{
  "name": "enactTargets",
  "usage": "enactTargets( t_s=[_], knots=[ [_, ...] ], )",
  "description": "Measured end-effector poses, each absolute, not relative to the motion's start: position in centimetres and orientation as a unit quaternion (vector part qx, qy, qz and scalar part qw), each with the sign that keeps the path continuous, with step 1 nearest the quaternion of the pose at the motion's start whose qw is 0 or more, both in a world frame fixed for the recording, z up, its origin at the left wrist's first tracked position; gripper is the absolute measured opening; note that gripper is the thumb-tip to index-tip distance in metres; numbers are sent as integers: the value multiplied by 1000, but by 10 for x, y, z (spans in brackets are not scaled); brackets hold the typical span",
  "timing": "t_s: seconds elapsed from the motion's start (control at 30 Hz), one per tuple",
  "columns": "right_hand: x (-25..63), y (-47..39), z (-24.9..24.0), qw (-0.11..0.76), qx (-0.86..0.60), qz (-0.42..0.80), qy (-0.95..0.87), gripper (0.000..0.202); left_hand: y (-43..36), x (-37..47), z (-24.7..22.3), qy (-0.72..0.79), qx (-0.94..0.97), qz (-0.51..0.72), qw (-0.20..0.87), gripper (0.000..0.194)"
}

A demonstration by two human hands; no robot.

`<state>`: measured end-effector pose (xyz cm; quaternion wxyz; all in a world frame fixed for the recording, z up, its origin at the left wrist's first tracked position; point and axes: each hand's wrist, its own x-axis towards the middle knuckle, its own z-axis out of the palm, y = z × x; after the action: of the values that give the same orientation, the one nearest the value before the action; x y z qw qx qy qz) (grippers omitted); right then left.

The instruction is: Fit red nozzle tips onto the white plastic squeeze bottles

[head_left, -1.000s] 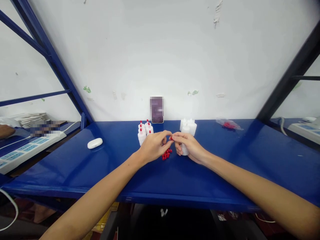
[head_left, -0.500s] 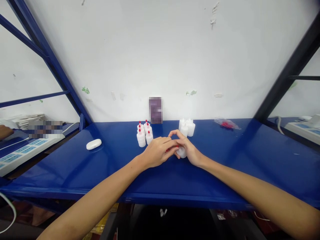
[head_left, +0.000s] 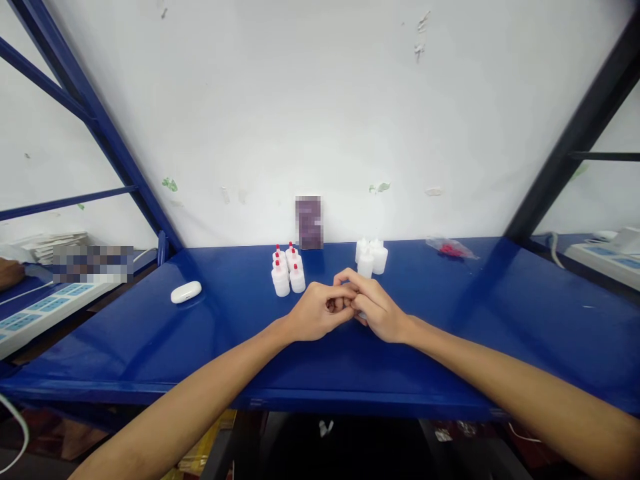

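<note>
The bottle at the hands is located at the centre of the blue table, toward the near side. Only a pale sliver shows beneath the fingers; it is judged to be part of a bottle. Its tip is hidden, so whether it carries a cap cannot be determined.

Right hand: fingers curled narrow, apparently around the bottle. Left hand: thumb and fingers drawn in, fingertips meeting those of the right hand. Whether the left hand grips a part cannot be told.

Completed units: six white bottles with red caps stand upright in a close group, left of and beyond the hands. Each shows a red cap at the tip.

Units without caps: a cluster of plain white bottles stands upright on the far side of the right hand. At least three are present; overlap prevents an exact count. No red shows on them. By this division, the work is judged to be well advanced, with the bottle at the hands and the plain cluster outstanding.

Surrounding items: a clear plastic bag with red pieces inside lies at the far right. A phone-like device, its display blurred, leans on the wall at far centre. A white rounded case lies to the left, well apart from the bottles.
</note>
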<state>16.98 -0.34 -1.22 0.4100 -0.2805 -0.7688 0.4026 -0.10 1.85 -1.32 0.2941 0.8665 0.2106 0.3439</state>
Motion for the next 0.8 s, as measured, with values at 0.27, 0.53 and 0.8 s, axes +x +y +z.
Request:
enactTargets(
  t_s=[0.27,0.53,0.8],
  knots=[
    [177,5,-17,480,-312,303,-762,38,29,-13,-2,260,824,454,218,15],
    [196,30,-11,558,-374,90,-735,34,69,-78,28,351,843,372,-168,14],
    [215,55,-5,642,-395,-15,-656,24,71,-78,25,363,854,340,-153,15]
  ],
)
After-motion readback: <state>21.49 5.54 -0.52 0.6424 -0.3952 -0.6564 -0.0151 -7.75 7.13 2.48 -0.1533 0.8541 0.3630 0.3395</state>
